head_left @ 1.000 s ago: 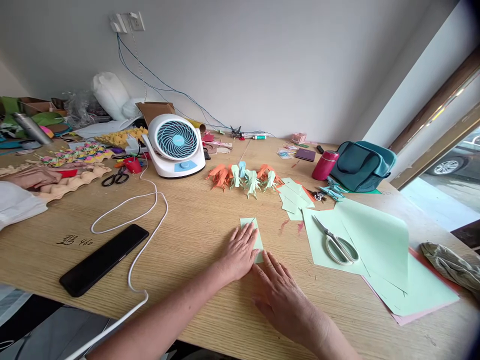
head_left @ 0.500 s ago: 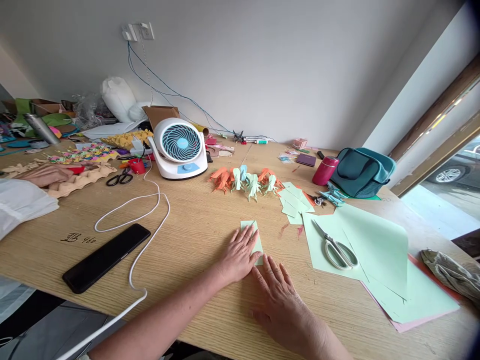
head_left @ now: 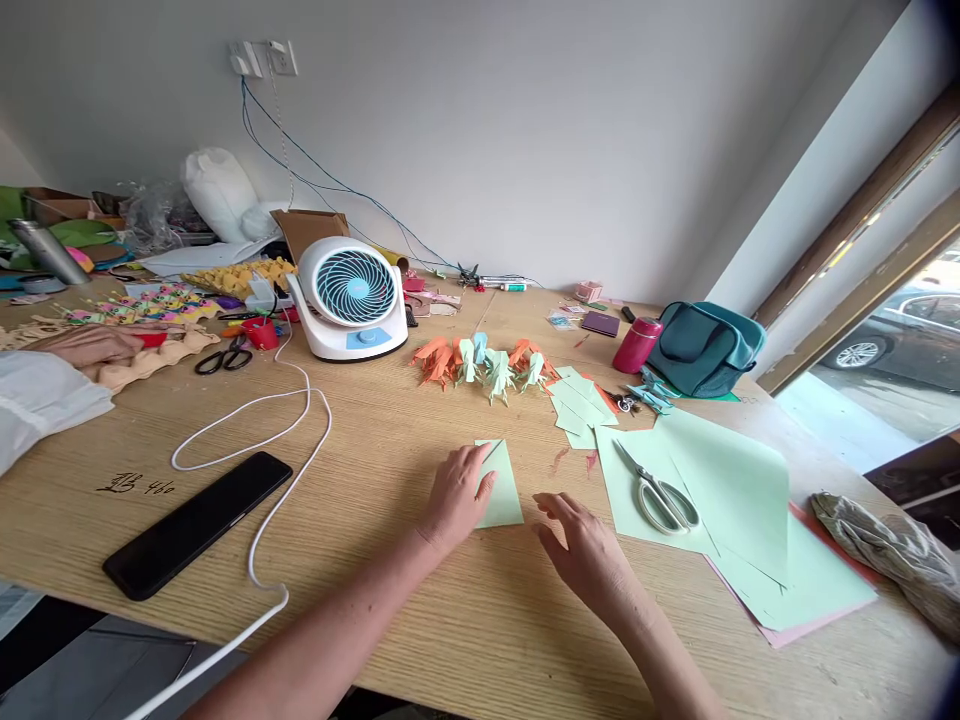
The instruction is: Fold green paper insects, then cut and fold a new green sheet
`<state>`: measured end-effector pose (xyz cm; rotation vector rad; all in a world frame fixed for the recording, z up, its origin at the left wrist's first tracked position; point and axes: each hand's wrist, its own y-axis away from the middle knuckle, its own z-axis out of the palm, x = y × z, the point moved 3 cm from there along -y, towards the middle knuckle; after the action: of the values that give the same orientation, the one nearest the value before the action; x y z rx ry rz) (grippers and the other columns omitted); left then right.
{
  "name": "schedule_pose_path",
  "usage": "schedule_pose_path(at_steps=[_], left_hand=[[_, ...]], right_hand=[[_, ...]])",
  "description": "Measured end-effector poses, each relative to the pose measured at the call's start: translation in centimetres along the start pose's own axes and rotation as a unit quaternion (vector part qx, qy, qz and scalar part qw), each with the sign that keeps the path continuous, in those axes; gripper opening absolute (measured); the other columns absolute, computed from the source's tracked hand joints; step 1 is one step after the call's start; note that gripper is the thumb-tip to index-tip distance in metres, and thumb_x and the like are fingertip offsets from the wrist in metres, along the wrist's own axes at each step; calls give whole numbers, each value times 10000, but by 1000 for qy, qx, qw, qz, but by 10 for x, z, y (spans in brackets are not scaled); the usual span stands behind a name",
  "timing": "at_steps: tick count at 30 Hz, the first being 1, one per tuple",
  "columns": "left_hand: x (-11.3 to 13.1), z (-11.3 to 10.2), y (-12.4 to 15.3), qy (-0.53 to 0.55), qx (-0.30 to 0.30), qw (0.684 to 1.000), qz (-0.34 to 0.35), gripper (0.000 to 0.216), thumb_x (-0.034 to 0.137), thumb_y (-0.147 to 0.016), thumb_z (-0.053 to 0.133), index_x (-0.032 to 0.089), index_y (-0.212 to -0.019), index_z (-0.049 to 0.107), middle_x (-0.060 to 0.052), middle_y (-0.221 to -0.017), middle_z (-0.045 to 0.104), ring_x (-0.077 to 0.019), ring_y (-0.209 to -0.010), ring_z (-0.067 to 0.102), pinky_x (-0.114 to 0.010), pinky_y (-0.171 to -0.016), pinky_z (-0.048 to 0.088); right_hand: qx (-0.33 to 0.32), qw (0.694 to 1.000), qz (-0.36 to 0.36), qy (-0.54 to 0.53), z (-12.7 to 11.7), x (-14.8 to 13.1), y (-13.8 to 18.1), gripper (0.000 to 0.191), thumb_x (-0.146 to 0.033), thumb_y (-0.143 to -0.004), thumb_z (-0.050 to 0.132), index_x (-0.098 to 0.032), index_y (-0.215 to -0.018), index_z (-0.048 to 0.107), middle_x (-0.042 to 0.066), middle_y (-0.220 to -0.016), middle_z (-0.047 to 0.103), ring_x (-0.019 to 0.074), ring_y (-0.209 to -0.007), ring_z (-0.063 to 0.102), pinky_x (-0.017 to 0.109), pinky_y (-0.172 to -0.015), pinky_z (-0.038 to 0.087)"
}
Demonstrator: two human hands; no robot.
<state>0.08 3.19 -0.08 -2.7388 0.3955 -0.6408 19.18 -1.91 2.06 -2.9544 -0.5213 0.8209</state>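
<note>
A pale green sheet of paper (head_left: pixel 504 498) lies flat on the table in front of me, with a crease or folded edge near its top. My left hand (head_left: pixel 457 497) rests over the paper's left side, fingers bent towards its upper edge and the thumb apart over the sheet. The paper's left part is hidden under that hand. Just right of the sheet, my right hand (head_left: pixel 583 545) is raised a little, fingers curved, thumb apart, holding nothing.
Folded orange, green and blue paper figures (head_left: pixel 499 372) stand beyond the sheet. Cut green pieces (head_left: pixel 581 405), large green sheets (head_left: pixel 739 490) and white-handled scissors (head_left: pixel 667 505) lie to the right. Leftward are a black phone (head_left: pixel 199 525), white cable (head_left: pixel 255 545) and fan (head_left: pixel 349 300).
My left hand has slid left, uncovering more of the paper. My right hand has lifted and moved right, away from the sheet's lower corner. The view has shifted slightly.
</note>
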Motion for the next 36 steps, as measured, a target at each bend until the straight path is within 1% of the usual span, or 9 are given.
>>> schedule_pose_path(at_steps=[4,10,14,17,23,26,30,32,36], left_hand=[[-5,-9,0,-76,-27,994,-68,285,404,-922,516,193,-1098,595,-102,-1072,605,-275,-1035,555,-405,-858,447],[0,-9,4,-95,-64,988,-107,432,529,-730,735,175,-935,595,-122,-1041,605,-307,-1014,560,-413,-850,416],[-2,-4,2,-28,-74,989,-127,450,460,-653,809,162,-894,575,-111,-963,631,-296,-939,593,-372,-796,413],[-5,1,0,113,-75,981,-140,370,313,-688,785,183,-945,553,-32,-836,647,-224,-808,616,-296,-696,402],[-5,1,-7,403,-43,909,-96,195,240,-725,701,172,-872,594,6,-774,656,-152,-710,583,-241,-660,409],[-3,2,-8,467,-62,877,-90,183,314,-746,680,151,-809,624,-14,-771,639,-156,-703,572,-239,-634,420],[-3,2,-7,507,-29,857,-91,257,338,-694,743,153,-860,678,-82,-1039,628,-203,-894,610,-255,-711,472],[0,2,-7,550,-56,829,-85,313,365,-691,760,151,-909,691,-98,-1066,643,-224,-939,614,-273,-751,484],[7,3,-2,596,-155,778,-126,435,417,-662,794,115,-960,700,-86,-889,712,-217,-786,633,-289,-695,480]], right_hand=[[3,998,31,-55,11,11,-9,230,-248,-916,471,-200,-1106,593,71,-1042,670,169,-814,682,308,-752,523],[19,996,33,-76,19,7,-17,241,-262,-895,474,-199,-1090,599,69,-1053,642,154,-758,669,295,-706,510],[32,992,55,-113,23,9,-18,244,-264,-875,479,-198,-1076,599,72,-1039,632,143,-723,658,277,-665,512],[57,983,86,-152,24,14,-18,285,-312,-876,493,-193,-1119,581,76,-1017,637,148,-698,641,277,-635,511],[85,947,94,-294,26,27,-21,503,-504,-890,534,-173,-1268,498,56,-857,680,179,-694,623,291,-618,488],[81,929,73,-354,30,31,-24,519,-560,-868,568,-165,-1203,552,47,-786,670,186,-692,607,295,-622,480],[47,910,44,-409,32,28,-25,452,-576,-866,578,-161,-1038,628,71,-844,677,202,-760,612,315,-696,491],[42,910,30,-412,29,23,-24,425,-563,-877,572,-159,-987,643,75,-861,676,206,-787,606,314,-712,485],[40,931,11,-364,21,13,-21,418,-545,-910,523,-160,-1024,640,64,-829,665,199,-766,602,301,-688,482]])
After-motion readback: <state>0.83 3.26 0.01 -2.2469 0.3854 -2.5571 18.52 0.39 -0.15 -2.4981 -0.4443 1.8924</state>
